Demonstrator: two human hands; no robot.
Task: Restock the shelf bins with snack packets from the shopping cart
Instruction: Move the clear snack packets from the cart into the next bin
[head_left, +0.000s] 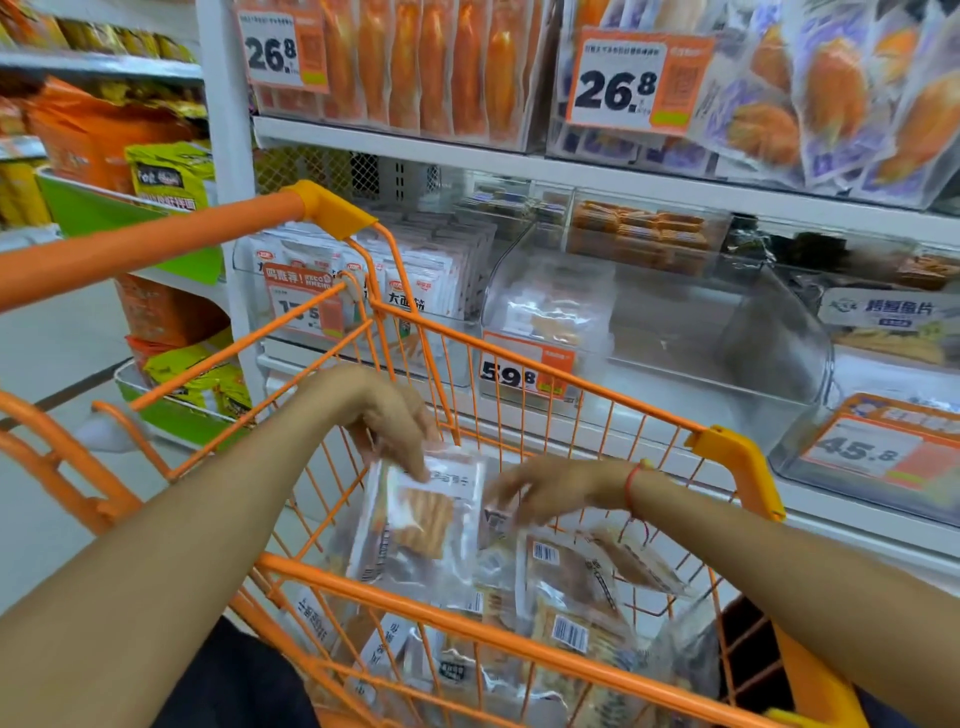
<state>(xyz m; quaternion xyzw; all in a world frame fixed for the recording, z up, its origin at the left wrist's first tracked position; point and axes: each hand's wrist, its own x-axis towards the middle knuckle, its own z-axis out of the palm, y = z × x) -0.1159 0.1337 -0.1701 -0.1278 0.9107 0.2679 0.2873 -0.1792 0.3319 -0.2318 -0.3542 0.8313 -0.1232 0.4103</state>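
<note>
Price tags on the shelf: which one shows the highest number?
The tag reading 59.8, on the front of the nearly empty clear bin just behind the cart. The others read 26.8, 45.8 or lower.

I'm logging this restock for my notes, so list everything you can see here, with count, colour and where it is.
shopping cart: one, orange wire with yellow corners, in front of the shelves.
snack packets: many, clear with brown contents, piled in the cart.
held packet: one, clear with an orange-brown snack, above the pile.
clear shelf bin: one, nearly empty, a few packets at its left, behind the cart.
price tag 59.8: one, orange and white, on that bin's front.
white packets: a row, in the bin to the left.
orange packets: a row, top shelf.
left hand: grips the held packet's top.
right hand: blurred, over the pile beside that packet.
</note>
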